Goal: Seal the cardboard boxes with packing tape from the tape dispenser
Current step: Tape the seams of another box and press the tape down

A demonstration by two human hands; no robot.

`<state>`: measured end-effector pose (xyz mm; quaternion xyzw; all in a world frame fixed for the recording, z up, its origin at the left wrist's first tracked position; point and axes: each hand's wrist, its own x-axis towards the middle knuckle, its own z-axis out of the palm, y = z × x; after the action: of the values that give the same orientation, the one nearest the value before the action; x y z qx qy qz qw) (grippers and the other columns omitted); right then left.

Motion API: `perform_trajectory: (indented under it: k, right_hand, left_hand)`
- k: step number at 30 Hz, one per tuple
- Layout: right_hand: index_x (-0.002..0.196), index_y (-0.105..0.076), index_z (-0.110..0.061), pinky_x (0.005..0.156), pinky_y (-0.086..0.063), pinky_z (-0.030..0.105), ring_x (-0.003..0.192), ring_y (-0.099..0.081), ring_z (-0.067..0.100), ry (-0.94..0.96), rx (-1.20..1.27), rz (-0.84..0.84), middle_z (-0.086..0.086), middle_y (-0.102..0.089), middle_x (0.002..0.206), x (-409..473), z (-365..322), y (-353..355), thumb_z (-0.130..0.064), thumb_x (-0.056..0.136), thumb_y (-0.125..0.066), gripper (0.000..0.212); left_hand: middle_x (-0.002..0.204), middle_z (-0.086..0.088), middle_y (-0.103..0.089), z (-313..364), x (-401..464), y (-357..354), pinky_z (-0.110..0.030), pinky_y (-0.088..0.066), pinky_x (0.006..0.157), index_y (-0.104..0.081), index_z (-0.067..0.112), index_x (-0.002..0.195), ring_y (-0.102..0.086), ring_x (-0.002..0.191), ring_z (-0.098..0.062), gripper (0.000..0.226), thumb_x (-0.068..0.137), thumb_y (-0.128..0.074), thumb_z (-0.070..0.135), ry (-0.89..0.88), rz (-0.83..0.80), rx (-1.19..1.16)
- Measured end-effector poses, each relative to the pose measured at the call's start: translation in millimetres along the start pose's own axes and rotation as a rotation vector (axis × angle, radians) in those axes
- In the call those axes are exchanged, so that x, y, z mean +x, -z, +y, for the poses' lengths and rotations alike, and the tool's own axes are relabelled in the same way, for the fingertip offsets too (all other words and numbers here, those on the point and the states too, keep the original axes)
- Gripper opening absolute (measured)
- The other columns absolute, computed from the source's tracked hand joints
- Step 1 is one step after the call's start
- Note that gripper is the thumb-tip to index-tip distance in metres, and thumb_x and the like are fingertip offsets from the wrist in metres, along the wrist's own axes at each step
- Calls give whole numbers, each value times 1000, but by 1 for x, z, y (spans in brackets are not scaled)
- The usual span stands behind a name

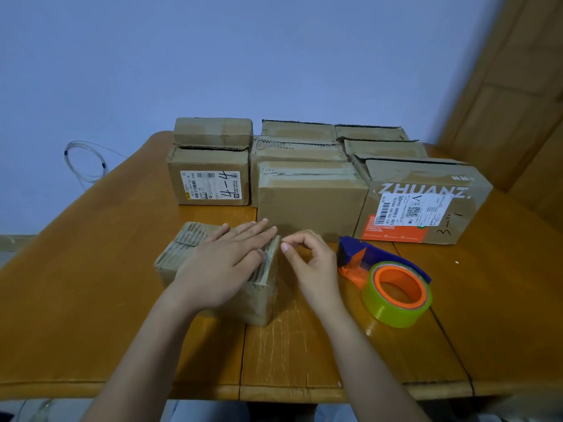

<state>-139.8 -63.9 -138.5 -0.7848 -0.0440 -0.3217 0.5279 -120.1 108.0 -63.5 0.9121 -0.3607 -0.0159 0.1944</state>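
**Smoothing tape on near box — dispenser parked**

Far left: coiled clear tubing (83,161) by wall, well off the work. Table (91,269) edge runs diagonally there, bare wood in front — room to slide things left.

Small box (195,254) near front edge, centre-left. Left hand (225,263) flat on its top, fingers straight, pressing. Right hand (310,263) just beside box's right top edge, thumb & forefinger pinched — prob. on a tape end, film too clear to confirm.

Step, by the look: rubbing down a strip. Next: fold end down the side w/ firm pressure, then fetch another box.

Tape dispenser (387,281) lying right of right hand, ungripped, close to reach.

Behind: stacked boxes (307,184) crowd back — little room there; right front corner open.
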Motion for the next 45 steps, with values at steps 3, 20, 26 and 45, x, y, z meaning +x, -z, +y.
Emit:
perform_trajectory:
  k: [3,20,26,45]
  right_hand:
    - [83,-67,-13,75,-49,22,83,-59,7,33,-42,68,-4,-64,83,-4,0,-4,-8,85,-67,6]
    - [127,-59,-18,109,-37,27,135,-41,10,47,41,-83,-7,-47,144,-35,-4,2,-25,92,-48,37]
    - [129,-55,-8,107,-35,26,133,-43,18,238,-26,3,7,-49,141,-57,-17,0,-32,93,-48,44]
    - [85,-61,-17,90,-47,33,111,-55,22,316,-40,-1,4,-55,121,-49,-12,-9,-37,96,-52,24]
  left_hand:
    - [153,27,-6,0,1,-2,-15,8,111,-15,45,146,1,136,14,77,74,6,60,1,-2,43]
    - [157,22,-8,-1,1,-4,-24,2,115,-15,42,149,-3,141,7,81,75,10,58,14,11,108]
    - [158,20,-10,0,1,-3,-27,1,117,-18,39,150,-5,144,3,64,88,-6,46,24,-9,101]
    - [159,18,-9,1,-1,-3,-28,1,117,-15,37,151,-4,145,0,65,87,-5,45,14,-20,123]
